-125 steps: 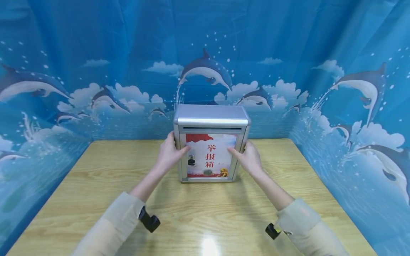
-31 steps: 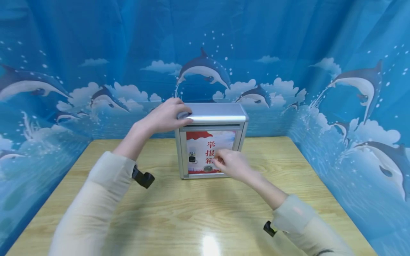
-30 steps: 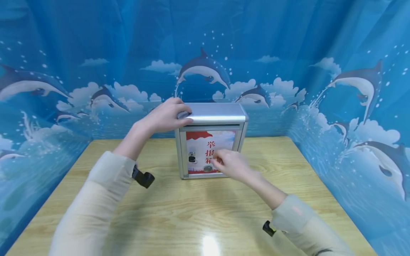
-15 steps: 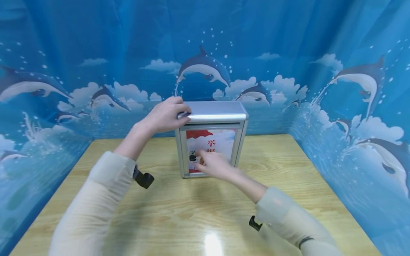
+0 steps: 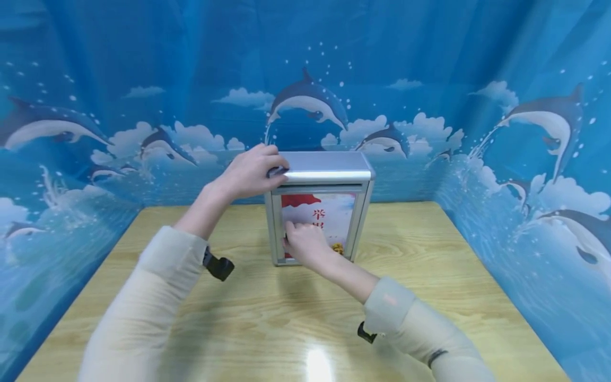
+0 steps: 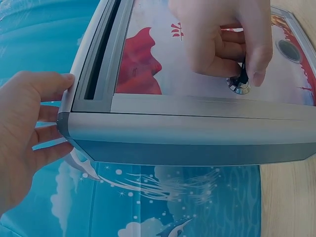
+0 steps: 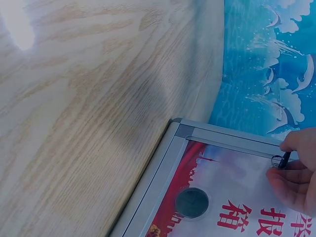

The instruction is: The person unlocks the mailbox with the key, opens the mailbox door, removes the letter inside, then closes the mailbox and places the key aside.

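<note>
Metal box (image 5: 329,164) at 12 o'clock, left hand (image 5: 253,172) gripping its 11 o'clock corner, right hand (image 5: 307,244) pinching the black key (image 6: 243,74) around 8; lock-working step imo, next probably wants a steady twist

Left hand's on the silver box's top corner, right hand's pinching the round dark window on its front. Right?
Not the round dark window: both wrist views show the right hand pinching the black key at the lock. The left hand is on the top corner of the silver box, as you say.

Box (image 5: 329,162) on table (image 5: 267,318), curtain (image 5: 305,32) behind; left hand (image 5: 250,172) on top-left corner (image 6: 63,126), right hand (image 5: 307,245) at key (image 7: 285,160)
</note>
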The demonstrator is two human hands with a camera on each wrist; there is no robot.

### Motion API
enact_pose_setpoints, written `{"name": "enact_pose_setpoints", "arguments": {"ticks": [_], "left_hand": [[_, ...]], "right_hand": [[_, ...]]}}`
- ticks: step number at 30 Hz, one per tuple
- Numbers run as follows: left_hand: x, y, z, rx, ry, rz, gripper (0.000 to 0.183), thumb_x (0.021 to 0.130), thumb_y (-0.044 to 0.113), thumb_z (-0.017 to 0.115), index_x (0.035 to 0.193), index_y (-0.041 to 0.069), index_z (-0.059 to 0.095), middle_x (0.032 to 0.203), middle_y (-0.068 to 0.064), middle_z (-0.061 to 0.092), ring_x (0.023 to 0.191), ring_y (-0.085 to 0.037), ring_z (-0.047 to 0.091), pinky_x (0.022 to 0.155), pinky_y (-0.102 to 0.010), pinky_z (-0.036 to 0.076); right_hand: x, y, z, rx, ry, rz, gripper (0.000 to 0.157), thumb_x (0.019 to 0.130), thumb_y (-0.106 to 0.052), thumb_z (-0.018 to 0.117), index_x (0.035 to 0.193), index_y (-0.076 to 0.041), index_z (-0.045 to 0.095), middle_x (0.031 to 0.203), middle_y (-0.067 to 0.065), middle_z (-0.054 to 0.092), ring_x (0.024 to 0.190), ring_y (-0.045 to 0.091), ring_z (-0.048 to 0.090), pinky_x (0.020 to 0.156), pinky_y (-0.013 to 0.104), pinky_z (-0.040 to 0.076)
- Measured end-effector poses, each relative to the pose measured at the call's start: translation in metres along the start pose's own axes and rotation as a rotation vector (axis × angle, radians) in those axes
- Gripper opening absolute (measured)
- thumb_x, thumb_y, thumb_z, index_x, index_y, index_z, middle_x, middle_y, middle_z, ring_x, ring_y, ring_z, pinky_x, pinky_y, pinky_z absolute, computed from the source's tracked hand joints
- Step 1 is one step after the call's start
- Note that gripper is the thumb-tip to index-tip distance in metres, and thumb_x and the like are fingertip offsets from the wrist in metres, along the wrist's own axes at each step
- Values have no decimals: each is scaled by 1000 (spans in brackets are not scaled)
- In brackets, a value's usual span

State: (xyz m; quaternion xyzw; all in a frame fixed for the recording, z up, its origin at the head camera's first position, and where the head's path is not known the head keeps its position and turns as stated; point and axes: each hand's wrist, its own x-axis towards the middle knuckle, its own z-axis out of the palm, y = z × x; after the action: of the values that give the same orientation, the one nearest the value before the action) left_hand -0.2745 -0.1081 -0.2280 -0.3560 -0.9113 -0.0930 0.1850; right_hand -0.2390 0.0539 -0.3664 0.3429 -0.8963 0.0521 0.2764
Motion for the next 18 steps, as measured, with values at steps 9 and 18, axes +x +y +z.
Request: {"name": "enact_pose_setpoints", "arguments": {"ticks": [9,18], "left_hand": [[4,3,-2,8,-12,5,23,89,25,61,106,11,67,89,-4,54,78,-20,45,64,-32,39],[2,3,-5,31,-31,8,20,89,24,62,103,11,69,86,-3,54,75,-20,46,64,-31,39]], "right_hand": [[0,1,1,51,36,6,19,80,-12,67,71,-6,52,51,-2,44,41,10,41,37,23,37],[1,-1,-1,54,-44,26,19,84,-15,64,71,-8,51,51,-4,41,41,8,38,36,18,31]]}}
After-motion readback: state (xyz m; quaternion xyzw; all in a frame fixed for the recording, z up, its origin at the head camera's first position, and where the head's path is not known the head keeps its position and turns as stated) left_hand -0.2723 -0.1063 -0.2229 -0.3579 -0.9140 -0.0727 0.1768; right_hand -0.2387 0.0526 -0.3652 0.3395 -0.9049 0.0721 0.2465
